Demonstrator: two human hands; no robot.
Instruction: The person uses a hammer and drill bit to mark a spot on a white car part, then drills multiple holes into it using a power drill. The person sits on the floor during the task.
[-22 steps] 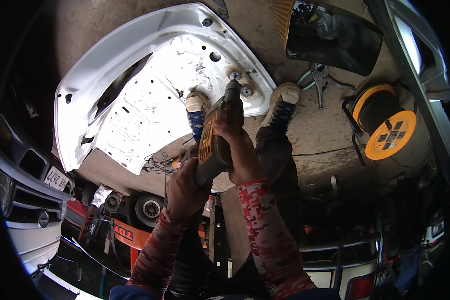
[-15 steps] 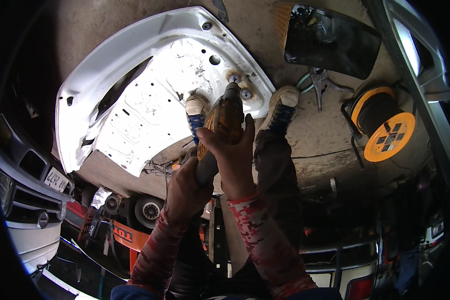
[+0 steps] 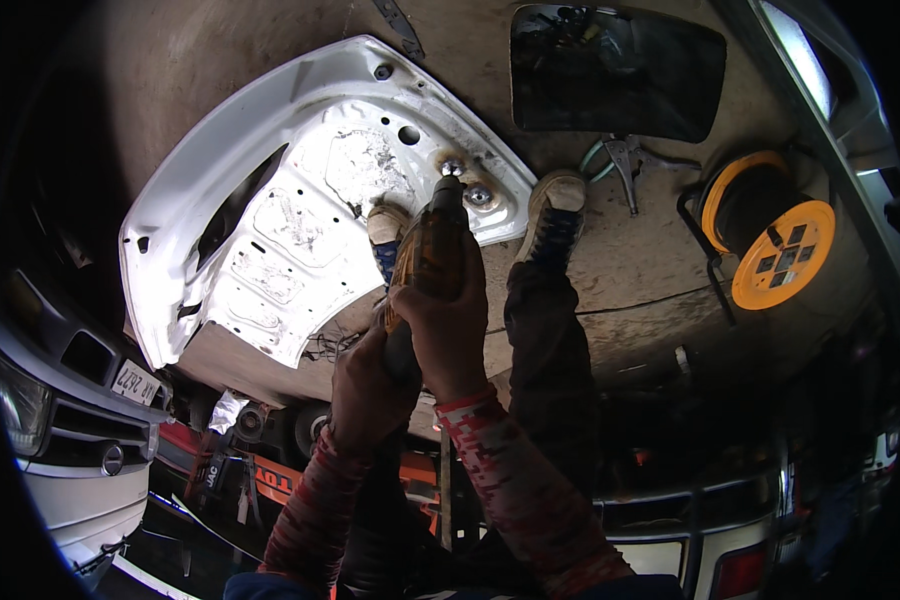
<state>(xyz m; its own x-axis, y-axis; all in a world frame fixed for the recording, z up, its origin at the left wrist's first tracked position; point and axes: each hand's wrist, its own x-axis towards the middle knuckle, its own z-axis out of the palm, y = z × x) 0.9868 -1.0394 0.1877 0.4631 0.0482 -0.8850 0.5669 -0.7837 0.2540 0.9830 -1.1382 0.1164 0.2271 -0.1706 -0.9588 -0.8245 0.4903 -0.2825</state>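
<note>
A yellow power drill (image 3: 428,255) points down at a white car body panel (image 3: 270,230) lying on the concrete floor. Its tip sits at a round fitting (image 3: 453,167) near the panel's right edge. My right hand (image 3: 450,325) wraps over the drill's body from above. My left hand (image 3: 368,390) grips the handle lower down. Both sleeves are red patterned. My left shoe (image 3: 385,228) stands on the panel, my right shoe (image 3: 553,215) on the floor beside it.
A yellow cable reel (image 3: 770,235) stands at the right. Locking pliers (image 3: 630,165) lie by a dark glass pane (image 3: 615,70) at the top. A white car front (image 3: 60,430) is at the left, an orange floor jack (image 3: 270,475) below the panel.
The drill tip has shifted slightly toward the round fitting at the panel's edge, and my right hand has slid from the drill's side to over its top.
</note>
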